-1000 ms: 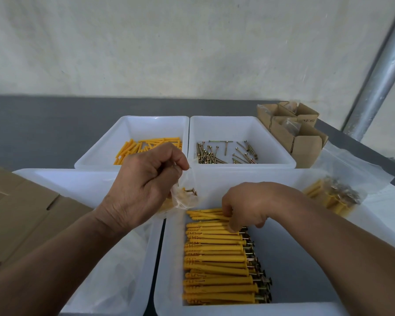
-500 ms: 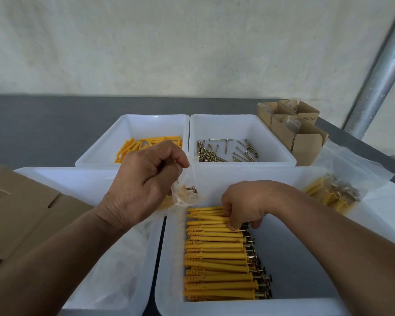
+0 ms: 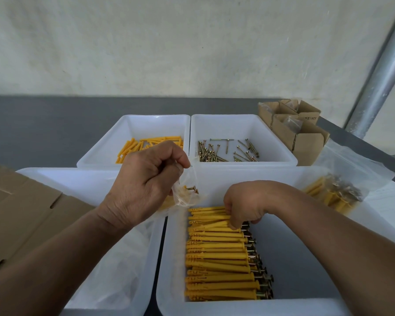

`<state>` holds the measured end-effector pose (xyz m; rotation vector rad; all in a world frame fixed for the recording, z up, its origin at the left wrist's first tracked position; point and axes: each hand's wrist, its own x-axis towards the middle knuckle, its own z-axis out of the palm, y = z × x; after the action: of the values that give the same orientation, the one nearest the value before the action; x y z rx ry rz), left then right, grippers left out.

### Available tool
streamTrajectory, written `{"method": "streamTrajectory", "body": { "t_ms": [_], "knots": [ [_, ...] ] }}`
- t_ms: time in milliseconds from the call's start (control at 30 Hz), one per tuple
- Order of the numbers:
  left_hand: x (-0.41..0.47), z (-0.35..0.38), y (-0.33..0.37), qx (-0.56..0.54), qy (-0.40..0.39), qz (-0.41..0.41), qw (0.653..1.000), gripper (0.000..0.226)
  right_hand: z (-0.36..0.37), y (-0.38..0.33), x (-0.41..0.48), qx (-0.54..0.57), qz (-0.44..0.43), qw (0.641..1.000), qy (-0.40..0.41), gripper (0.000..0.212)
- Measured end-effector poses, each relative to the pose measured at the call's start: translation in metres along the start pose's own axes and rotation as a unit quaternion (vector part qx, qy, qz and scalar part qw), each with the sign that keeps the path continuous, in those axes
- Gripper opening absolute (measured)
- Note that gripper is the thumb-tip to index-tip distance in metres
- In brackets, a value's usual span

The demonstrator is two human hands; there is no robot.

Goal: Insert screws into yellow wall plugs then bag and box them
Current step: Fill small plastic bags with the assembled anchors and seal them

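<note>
A row of yellow wall plugs with screws in them (image 3: 219,258) lies in the near right white bin (image 3: 306,258). My right hand (image 3: 244,206) is down at the far end of that row, fingers closed around a few plugs. My left hand (image 3: 146,185) pinches the top of a small clear bag (image 3: 185,192) that holds several plugs with screws, above the gap between the two near bins. Bare yellow plugs (image 3: 146,144) lie in the far left bin, loose screws (image 3: 226,151) in the far right bin.
A filled clear bag (image 3: 335,190) rests on the table at the right. Small open cardboard boxes (image 3: 294,126) stand at the back right. Flat cardboard (image 3: 21,215) lies at the left. The near left bin (image 3: 66,179) holds clear bags. A metal pole (image 3: 383,71) rises at the right.
My right hand has slid slightly toward me along the row of plugs. My left hand and the bag have stayed in place.
</note>
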<state>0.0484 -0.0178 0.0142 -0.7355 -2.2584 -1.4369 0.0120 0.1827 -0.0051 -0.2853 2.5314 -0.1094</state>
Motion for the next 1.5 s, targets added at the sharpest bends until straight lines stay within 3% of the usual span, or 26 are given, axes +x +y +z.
{"method": "streamTrajectory", "body": {
  "t_ms": [167,367,500,567,667,767,833,900,1100,1500],
  "knots": [
    [0.001,0.000,0.000,0.002,0.002,-0.002,1.000,0.021,-0.004,-0.002,-0.006,-0.075,-0.019,0.996,0.033,0.028],
    [0.001,0.001,-0.001,-0.002,0.006,-0.010,1.000,0.021,-0.014,0.002,-0.017,0.094,-0.067,0.989,0.094,0.018],
    [0.001,0.001,-0.001,-0.012,0.014,-0.021,1.000,0.020,-0.023,-0.001,-0.021,0.108,-0.096,0.965,0.220,0.014],
    [0.001,0.001,-0.001,-0.013,0.018,-0.022,1.000,0.020,-0.030,-0.001,-0.023,0.140,-0.094,0.934,0.313,0.015],
    [0.001,0.000,-0.002,-0.015,0.021,-0.025,0.999,0.021,-0.039,0.006,-0.030,0.277,-0.081,0.854,0.433,0.017],
    [0.001,0.001,-0.002,-0.019,0.017,-0.025,0.999,0.019,-0.047,0.009,-0.036,0.432,-0.110,0.779,0.441,0.017],
    [0.001,0.001,-0.002,-0.016,0.014,-0.023,1.000,0.019,-0.048,0.006,-0.039,0.499,-0.123,0.750,0.416,0.014],
    [0.001,0.001,-0.002,-0.010,0.014,-0.021,1.000,0.019,-0.045,0.001,-0.038,0.504,-0.132,0.753,0.402,0.014],
    [0.001,0.000,-0.004,0.008,0.021,-0.011,1.000,0.019,-0.026,-0.017,-0.030,0.385,-0.188,0.813,0.394,0.019],
    [0.002,0.000,-0.002,0.024,0.026,0.012,0.999,0.019,-0.002,-0.045,-0.023,0.282,-0.275,0.858,0.331,0.008]
  ]
}}
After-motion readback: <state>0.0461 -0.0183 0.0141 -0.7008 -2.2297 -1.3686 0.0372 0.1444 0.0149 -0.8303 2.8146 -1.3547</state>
